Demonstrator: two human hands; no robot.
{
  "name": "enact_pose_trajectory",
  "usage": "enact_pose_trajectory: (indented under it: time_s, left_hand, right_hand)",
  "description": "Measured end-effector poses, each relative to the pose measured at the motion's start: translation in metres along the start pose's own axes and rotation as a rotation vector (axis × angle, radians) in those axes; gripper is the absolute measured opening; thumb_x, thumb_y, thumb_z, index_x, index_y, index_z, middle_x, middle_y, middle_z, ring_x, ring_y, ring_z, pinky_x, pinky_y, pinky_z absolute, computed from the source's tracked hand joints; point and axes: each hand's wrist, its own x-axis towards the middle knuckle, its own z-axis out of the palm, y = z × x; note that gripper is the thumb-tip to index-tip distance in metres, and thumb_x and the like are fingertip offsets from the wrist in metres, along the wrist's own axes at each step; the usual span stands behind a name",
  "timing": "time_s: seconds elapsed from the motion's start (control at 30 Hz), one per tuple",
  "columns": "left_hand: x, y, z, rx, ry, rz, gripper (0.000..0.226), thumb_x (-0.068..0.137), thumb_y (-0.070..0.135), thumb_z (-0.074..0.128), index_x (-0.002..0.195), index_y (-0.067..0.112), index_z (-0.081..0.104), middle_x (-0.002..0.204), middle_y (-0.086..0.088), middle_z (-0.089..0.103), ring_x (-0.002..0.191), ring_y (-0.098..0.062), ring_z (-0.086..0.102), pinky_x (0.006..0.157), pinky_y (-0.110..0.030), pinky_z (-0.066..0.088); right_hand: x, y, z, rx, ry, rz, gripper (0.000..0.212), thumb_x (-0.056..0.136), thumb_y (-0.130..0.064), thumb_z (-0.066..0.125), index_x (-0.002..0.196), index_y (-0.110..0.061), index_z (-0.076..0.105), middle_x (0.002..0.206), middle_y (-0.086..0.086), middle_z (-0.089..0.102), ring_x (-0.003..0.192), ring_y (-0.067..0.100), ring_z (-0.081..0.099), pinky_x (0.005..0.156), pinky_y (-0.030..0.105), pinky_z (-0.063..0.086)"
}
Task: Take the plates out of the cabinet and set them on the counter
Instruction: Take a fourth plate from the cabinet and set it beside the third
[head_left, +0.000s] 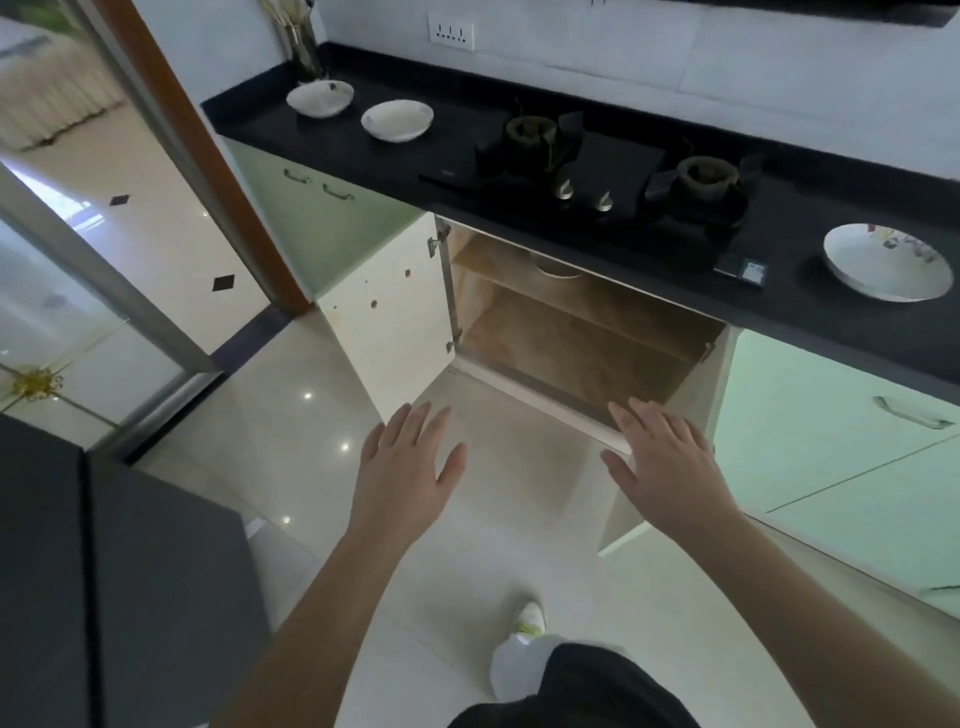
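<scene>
The cabinet (571, 338) under the hob stands open, both doors swung out. On its upper shelf the white rim of one plate (558, 270) shows; the rest is hidden by the counter edge. Three white plates sit on the black counter (841, 322): one at the far left (319, 97), one beside it (397, 120), and a flowered one (885, 262) at the right. My left hand (408, 467) and my right hand (667, 462) hover in front of the cabinet, fingers straight and spread, holding nothing.
A two-burner gas hob (608, 171) is set in the counter above the cabinet. The left door (389, 312) and right door (670, 457) stick out over the tiled floor. A metal utensil holder (304, 47) stands in the corner. A dark appliance (104, 571) is at my left.
</scene>
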Motion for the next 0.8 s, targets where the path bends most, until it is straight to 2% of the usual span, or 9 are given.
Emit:
enact_pose_trajectory:
  time_s: [0.07,0.23,0.5,0.7,0.8]
  left_hand:
    - [0.017,0.001,-0.001,0.036,-0.023,0.049,0.063,0.096,0.057,0.023,0.146,0.023,0.041,0.152,-0.005,0.044,0.143,-0.025,0.035,0.115,-0.047,0.029]
    - [0.055,-0.022,-0.009,0.162,-0.172,0.128,0.071,0.093,0.065,0.010,0.155,0.030,0.018,0.164,0.004,0.018,0.152,-0.015,0.007,0.120,-0.040,0.008]
    - [0.119,-0.053,-0.017,0.097,-0.235,0.054,0.068,0.096,0.064,0.019,0.156,0.032,0.013,0.166,0.006,0.011,0.152,-0.013,-0.001,0.121,-0.039,0.003]
    - [0.182,-0.090,-0.014,0.101,-0.185,0.213,0.078,0.087,0.070,0.002,0.155,0.033,0.017,0.165,0.007,0.015,0.152,-0.013,0.003,0.121,-0.039,0.003]
    - [0.212,-0.128,-0.008,0.121,-0.187,0.287,0.079,0.088,0.069,0.002,0.154,0.031,0.021,0.164,0.006,0.020,0.152,-0.014,0.007,0.121,-0.039,0.005]
  right_hand:
    - [0.019,-0.001,0.008,0.030,-0.012,0.032,0.057,0.098,-0.052,0.032,0.147,-0.024,0.031,0.153,0.001,0.037,0.142,0.023,0.030,0.115,0.042,0.024]
    - [0.068,-0.013,0.011,0.114,-0.021,0.059,0.053,0.098,-0.040,0.040,0.148,-0.024,0.030,0.152,0.001,0.038,0.142,0.022,0.029,0.116,0.041,0.024]
    - [0.123,-0.024,-0.002,0.129,-0.012,0.067,0.054,0.099,-0.040,0.039,0.149,-0.023,0.027,0.153,0.000,0.035,0.143,0.021,0.026,0.117,0.039,0.022]
    - [0.150,-0.058,-0.002,0.155,-0.025,0.157,0.056,0.099,-0.041,0.039,0.150,-0.023,0.027,0.154,-0.002,0.033,0.144,0.020,0.023,0.117,0.039,0.020]
    - [0.171,-0.092,0.002,0.131,-0.040,0.192,0.057,0.099,-0.041,0.039,0.150,-0.023,0.027,0.155,-0.001,0.031,0.145,0.020,0.023,0.117,0.038,0.020]
